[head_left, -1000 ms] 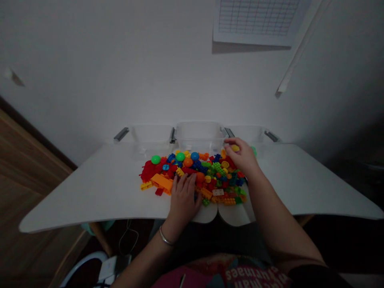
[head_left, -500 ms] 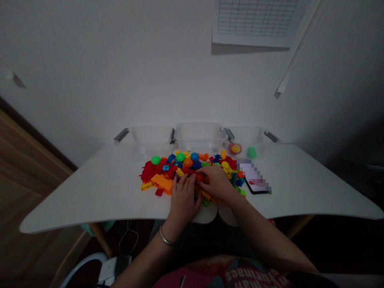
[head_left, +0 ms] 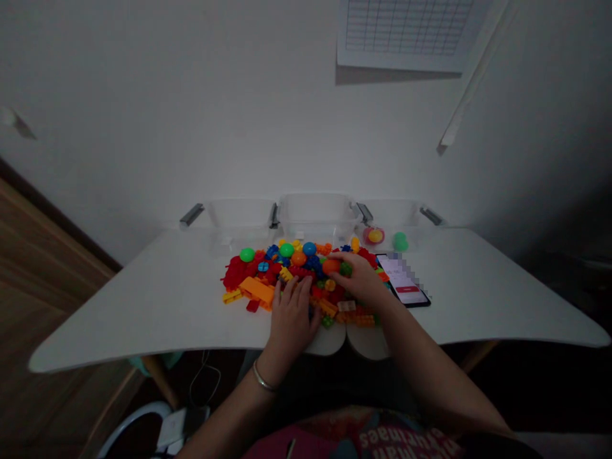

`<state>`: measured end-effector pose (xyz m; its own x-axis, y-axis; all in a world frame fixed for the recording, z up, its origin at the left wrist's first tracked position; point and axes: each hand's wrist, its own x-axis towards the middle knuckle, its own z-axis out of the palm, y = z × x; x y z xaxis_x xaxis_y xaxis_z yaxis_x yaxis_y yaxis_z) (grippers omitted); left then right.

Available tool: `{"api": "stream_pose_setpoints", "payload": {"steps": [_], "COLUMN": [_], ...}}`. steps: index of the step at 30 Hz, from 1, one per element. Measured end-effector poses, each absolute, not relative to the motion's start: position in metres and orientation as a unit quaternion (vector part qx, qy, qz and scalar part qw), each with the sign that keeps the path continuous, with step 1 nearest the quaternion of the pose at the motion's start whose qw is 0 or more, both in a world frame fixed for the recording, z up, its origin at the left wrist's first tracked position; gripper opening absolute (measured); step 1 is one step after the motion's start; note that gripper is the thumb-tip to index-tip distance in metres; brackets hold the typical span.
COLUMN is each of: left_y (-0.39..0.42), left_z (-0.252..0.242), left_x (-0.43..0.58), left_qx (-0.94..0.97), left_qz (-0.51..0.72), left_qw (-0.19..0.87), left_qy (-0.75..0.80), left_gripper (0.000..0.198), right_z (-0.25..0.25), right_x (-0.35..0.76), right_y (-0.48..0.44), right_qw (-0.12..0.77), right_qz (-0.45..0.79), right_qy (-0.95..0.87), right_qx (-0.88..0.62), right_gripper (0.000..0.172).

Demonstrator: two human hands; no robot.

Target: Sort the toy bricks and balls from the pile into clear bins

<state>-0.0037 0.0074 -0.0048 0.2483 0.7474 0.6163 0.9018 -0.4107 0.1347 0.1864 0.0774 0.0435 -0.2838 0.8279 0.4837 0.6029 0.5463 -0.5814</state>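
A heap of small coloured plastic toy pieces (head_left: 268, 274) lies in the middle of a white table (head_left: 157, 299). My left hand (head_left: 292, 312) rests flat on the near edge of the heap, fingers stretched out. My right hand (head_left: 359, 279) is over the right part of the heap, its fingers pinched on an orange ball (head_left: 331, 266) together with a small green piece (head_left: 345, 268). Green, orange and blue balls (head_left: 299, 252) sit along the far side of the heap.
Three clear plastic bins (head_left: 315, 213) stand in a row at the back of the table. A red-and-yellow round piece (head_left: 373, 236) and a green ball (head_left: 400, 241) are inside the right bin. A phone (head_left: 404, 288) with a lit screen lies right of the heap.
My right hand left a yellow-and-red piece in the right bin, came back to the heap, and now has lifted an orange ball with a green piece. My left hand has stayed put.
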Motion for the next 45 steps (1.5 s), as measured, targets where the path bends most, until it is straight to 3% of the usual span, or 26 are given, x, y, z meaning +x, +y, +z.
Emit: {"api": "stream_pose_setpoints", "payload": {"steps": [3, 6, 10, 14, 23, 29, 37, 42, 45], "left_y": [0.008, 0.009, 0.009, 0.009, 0.009, 0.009, 0.008, 0.007, 0.007], "left_z": [-0.005, -0.005, -0.006, -0.006, -0.006, -0.005, -0.005, -0.004, -0.003], "left_x": [-0.004, -0.003, -0.003, -0.004, -0.004, -0.005, -0.005, -0.004, -0.004], "left_qx": [-0.781, -0.78, -0.778, -0.778, -0.78, -0.782, -0.782, -0.78, -0.781], "left_qz": [-0.31, -0.31, -0.309, -0.314, -0.313, -0.315, -0.32, -0.319, -0.318], "left_qw": [0.122, 0.119, 0.123, 0.126, 0.118, 0.116, 0.115, 0.114, 0.113], "left_qy": [-0.528, -0.53, -0.533, -0.53, -0.53, -0.525, -0.523, -0.526, -0.526], "left_gripper": [0.056, 0.056, 0.055, 0.055, 0.055, 0.056, 0.055, 0.055, 0.054], "right_z": [0.056, 0.07, 0.082, 0.078, 0.068, 0.074, 0.074, 0.072, 0.07], "right_x": [0.215, 0.245, 0.273, 0.286, 0.292, 0.286, 0.288, 0.29, 0.292], "right_y": [0.094, 0.112, 0.133, 0.147, 0.164, 0.171, 0.167, 0.168, 0.17], "right_qw": [0.459, 0.504, 0.457, 0.428, 0.403, 0.25, 0.129, 0.149, 0.221], "right_qz": [0.139, 0.046, -0.101, -0.149, -0.118, -0.091, -0.153, -0.147, -0.132], "right_qy": [-0.74, -0.698, -0.693, -0.664, -0.637, -0.66, -0.663, -0.68, -0.678], "right_qx": [-0.472, -0.506, -0.549, -0.595, -0.647, -0.703, -0.722, -0.703, -0.689], "right_gripper": [0.034, 0.035, 0.035, 0.036, 0.04, 0.04, 0.045, 0.046, 0.038]}}
